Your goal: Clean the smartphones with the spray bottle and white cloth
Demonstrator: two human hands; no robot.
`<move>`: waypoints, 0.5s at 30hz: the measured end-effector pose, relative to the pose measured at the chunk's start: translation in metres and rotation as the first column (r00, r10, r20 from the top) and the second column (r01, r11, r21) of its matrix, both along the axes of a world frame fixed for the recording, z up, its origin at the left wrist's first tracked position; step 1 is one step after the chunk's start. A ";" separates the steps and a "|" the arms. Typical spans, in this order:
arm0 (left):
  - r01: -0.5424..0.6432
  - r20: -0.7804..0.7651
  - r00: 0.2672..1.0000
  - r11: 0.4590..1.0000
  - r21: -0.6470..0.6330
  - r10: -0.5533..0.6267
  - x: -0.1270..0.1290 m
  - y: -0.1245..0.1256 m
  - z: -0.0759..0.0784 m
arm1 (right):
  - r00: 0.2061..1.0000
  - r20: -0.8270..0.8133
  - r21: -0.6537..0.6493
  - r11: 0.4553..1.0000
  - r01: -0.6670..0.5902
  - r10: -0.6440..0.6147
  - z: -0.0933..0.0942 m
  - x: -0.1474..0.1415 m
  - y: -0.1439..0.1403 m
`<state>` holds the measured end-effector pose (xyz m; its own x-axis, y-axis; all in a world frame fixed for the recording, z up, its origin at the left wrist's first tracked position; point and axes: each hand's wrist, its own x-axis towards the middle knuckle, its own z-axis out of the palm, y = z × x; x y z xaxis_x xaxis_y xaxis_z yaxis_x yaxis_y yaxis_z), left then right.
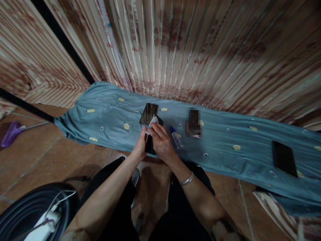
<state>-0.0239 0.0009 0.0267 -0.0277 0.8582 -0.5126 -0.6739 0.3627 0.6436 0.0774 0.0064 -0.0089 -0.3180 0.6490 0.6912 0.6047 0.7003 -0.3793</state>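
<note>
My left hand (141,146) is closed on the near left edge of a dark, flat, phone-like thing (149,146), largely covered by my fingers. My right hand (162,140) presses a folded white cloth (153,122), perhaps a tissue, against its upper part. Just beyond the hands lies a phone (149,112) with a glossy screen; whether it touches the held thing I cannot tell. To the right of my right hand, a small clear bottle (177,140) with a blue cap rests on its side.
A blue-green patterned cloth (220,160) covers the long narrow surface. On it are a blurred-out object (194,122) and, far right, a black phone (284,158). Striped curtains (175,50) hang behind. A coiled black hose (15,209), white power strip (45,222) and purple broom (12,134) are at left.
</note>
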 end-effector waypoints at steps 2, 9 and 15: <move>-0.024 0.005 1.000 1.000 0.011 0.024 -0.001 0.002 -0.001 | 1.000 0.003 0.015 1.000 0.004 -0.004 0.000 -0.002 -0.003; -0.015 -0.041 0.999 0.995 0.103 0.019 -0.001 0.003 -0.012 | 1.000 0.000 0.020 1.000 -0.006 0.006 0.000 0.000 -0.001; 0.122 -0.118 0.988 0.975 0.185 -0.102 0.006 -0.005 -0.020 | 0.997 -0.008 -0.009 0.997 0.080 -0.080 -0.003 0.017 0.018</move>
